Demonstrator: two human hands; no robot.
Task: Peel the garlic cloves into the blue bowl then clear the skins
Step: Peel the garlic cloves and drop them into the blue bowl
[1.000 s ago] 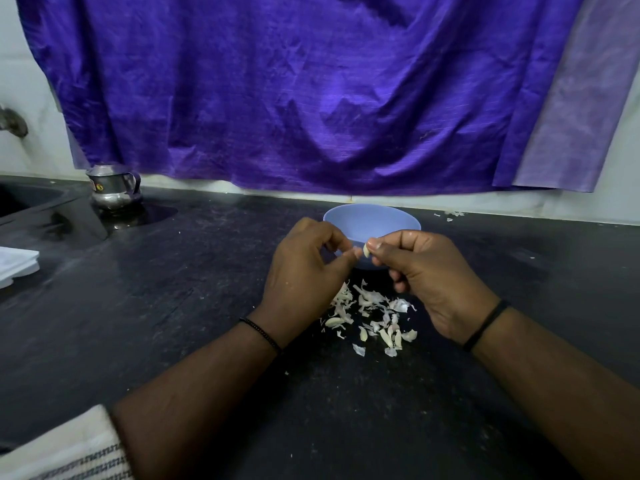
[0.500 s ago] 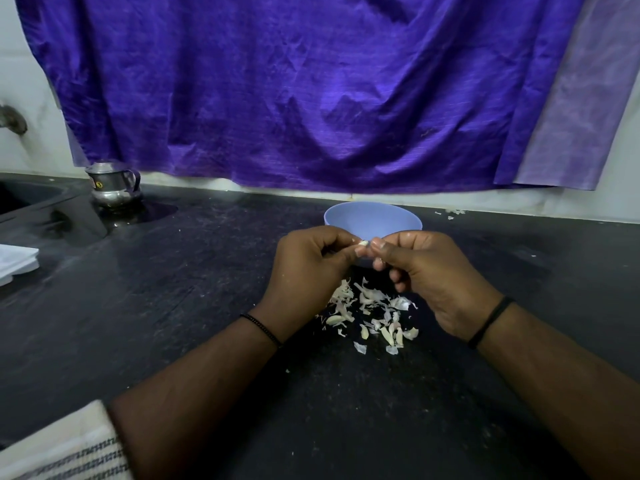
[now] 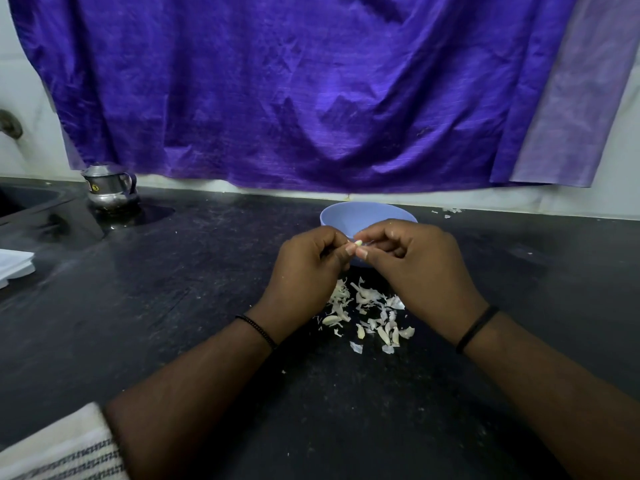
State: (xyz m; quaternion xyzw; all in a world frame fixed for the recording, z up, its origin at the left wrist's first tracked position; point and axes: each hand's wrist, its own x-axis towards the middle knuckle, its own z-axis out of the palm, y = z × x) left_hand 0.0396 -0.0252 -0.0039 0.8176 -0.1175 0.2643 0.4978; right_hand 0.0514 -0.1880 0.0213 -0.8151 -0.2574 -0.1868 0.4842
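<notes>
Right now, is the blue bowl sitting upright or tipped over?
Upright. The blue bowl rests on the counter with its opening facing up, behind both hands pinching a garlic clove.

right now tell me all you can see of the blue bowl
The bowl is pale blue, round and smooth, plastic by its look. It stands upright on the black counter, near the wall under the purple cloth. Both hands cover its near side, so only the far rim and part of the inner wall show; what it holds is hidden. The skins lie just in front of it.
</notes>
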